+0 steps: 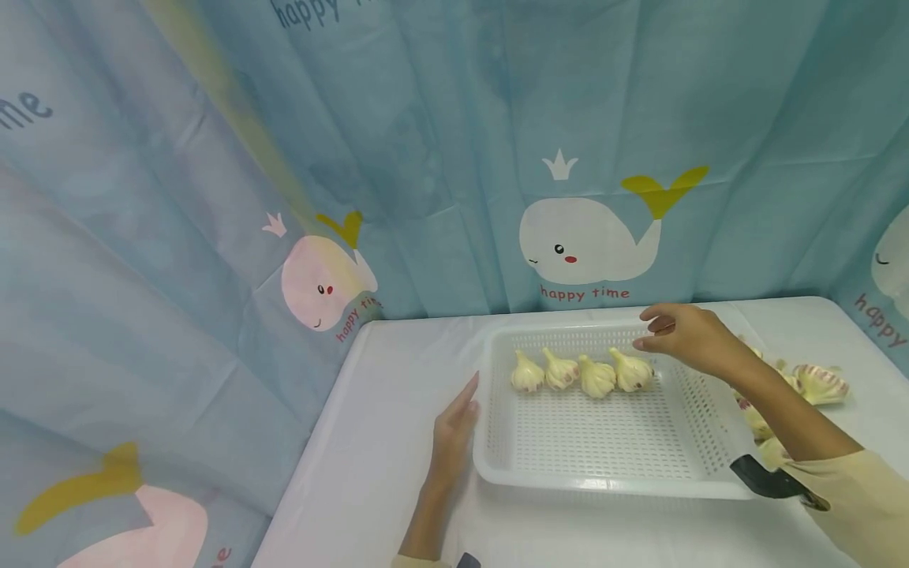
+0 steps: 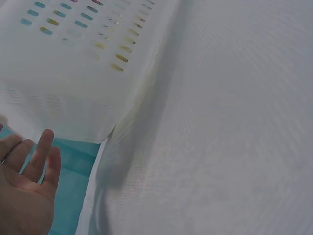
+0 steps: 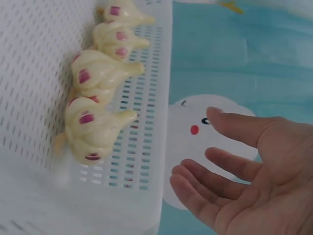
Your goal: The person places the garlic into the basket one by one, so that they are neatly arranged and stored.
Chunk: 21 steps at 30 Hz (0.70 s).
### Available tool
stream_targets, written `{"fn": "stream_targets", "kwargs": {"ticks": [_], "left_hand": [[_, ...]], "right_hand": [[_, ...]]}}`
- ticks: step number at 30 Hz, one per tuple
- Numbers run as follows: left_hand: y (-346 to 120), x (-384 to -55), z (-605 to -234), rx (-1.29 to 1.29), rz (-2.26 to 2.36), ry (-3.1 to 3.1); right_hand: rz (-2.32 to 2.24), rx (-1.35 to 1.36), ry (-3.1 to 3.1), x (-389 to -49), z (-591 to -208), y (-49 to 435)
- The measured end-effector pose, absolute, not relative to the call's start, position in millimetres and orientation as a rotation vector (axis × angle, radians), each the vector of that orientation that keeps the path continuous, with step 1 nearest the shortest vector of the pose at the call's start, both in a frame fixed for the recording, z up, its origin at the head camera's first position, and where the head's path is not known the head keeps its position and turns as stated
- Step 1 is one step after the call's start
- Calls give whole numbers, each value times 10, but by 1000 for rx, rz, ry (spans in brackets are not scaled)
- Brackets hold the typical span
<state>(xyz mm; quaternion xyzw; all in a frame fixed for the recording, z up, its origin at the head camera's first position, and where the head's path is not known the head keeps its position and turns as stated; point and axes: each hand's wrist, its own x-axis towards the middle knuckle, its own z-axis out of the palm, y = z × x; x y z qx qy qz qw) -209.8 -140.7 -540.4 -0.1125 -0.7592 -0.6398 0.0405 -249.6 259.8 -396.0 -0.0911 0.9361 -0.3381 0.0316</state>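
A white perforated plastic basket [image 1: 611,483] stands on the table with several garlic bulbs [image 1: 596,378] lined up in a row along its far side. My left hand [image 1: 453,432] is at the basket's left side, fingers extended near the wall; the left wrist view shows them spread beside the basket's outer wall [image 2: 54,100]. Over the far rim, right of the row, is my right hand [image 1: 692,339], holding nothing. In the right wrist view its relaxed fingers are apart from the nearest garlic bulb [image 3: 90,132], whose stem points toward the basket's perforated side.
More garlic bulbs [image 1: 820,384] lie in a pile on the white-covered table [image 1: 383,402] to the right of the basket, partly hidden behind my right forearm. A blue curtain [image 1: 440,158] printed with whales hangs behind and along the left of the table.
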Motion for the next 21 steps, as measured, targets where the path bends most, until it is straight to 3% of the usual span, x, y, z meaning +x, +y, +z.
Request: {"fn": "stream_targets", "kwargs": {"ticks": [21], "left_hand": [[-1427, -2095, -5338, -361, -1919, -2312]], "right_hand": [[-1184, -94, 3030, -2135, -3985, 3249]]}}
